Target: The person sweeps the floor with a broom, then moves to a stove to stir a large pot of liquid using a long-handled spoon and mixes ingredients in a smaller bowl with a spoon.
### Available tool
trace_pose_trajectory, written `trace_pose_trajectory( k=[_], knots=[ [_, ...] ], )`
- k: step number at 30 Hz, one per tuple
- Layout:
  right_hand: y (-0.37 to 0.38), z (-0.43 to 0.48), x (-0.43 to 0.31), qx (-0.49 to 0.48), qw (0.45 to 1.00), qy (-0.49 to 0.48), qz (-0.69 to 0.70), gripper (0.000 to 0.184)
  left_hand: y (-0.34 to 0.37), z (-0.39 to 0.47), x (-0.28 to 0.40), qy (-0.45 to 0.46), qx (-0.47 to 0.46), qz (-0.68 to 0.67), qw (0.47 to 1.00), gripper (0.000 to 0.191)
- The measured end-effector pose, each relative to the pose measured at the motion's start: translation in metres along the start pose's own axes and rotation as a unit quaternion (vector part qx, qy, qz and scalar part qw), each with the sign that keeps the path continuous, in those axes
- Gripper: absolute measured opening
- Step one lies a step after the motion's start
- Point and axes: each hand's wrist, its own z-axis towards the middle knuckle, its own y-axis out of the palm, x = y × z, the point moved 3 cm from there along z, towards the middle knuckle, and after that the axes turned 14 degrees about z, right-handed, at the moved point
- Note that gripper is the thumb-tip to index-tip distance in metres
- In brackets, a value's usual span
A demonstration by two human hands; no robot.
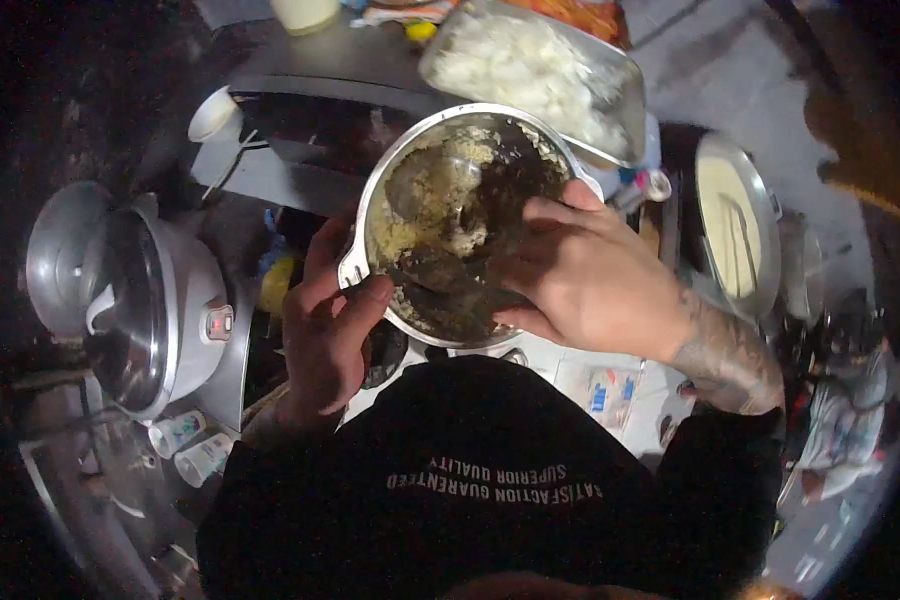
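A round metal pot (469, 111) is tipped so its inside faces me, close in front of my chest. Dark burnt-looking residue and pale yellowish crumbs (439, 195) coat its bottom and walls. With my left hand (334, 330) I grip the pot at its left side handle, thumb over the rim. My right hand (592, 277) reaches over the right rim, its fingers down inside the pot near the dark residue. Shadow hides those fingertips, so whether they hold anything cannot be seen.
Beyond the pot lies a metal tray (637, 112) of white shredded food. On the left stands a rice cooker (195, 330) with a glass lid, near two plastic cups (202, 454). To the right is a pan (769, 202) of pale liquid with a utensil in it.
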Motion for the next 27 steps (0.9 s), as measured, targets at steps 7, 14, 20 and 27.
trace_pose_trajectory(
  k=[7,14,20,27],
  knots=[
    [0.020,-0.082,-0.029,0.017,0.992,0.113,0.055,0.012,0.041,-0.036,-0.030,0.032,-0.051,0.012,0.998,0.038],
    [0.044,-0.206,-0.075,0.086,0.951,0.259,-0.145,0.025,0.132,-0.089,-0.044,-0.008,-0.232,0.066,0.971,0.027],
    [0.058,-0.355,-0.168,0.099,0.932,0.322,-0.132,0.023,0.218,-0.141,-0.074,-0.028,-0.364,0.088,0.927,0.020],
    [0.094,-0.465,-0.225,0.097,0.817,0.537,-0.185,0.017,0.319,-0.212,-0.086,0.110,-0.439,0.156,0.878,0.020]
  ],
)
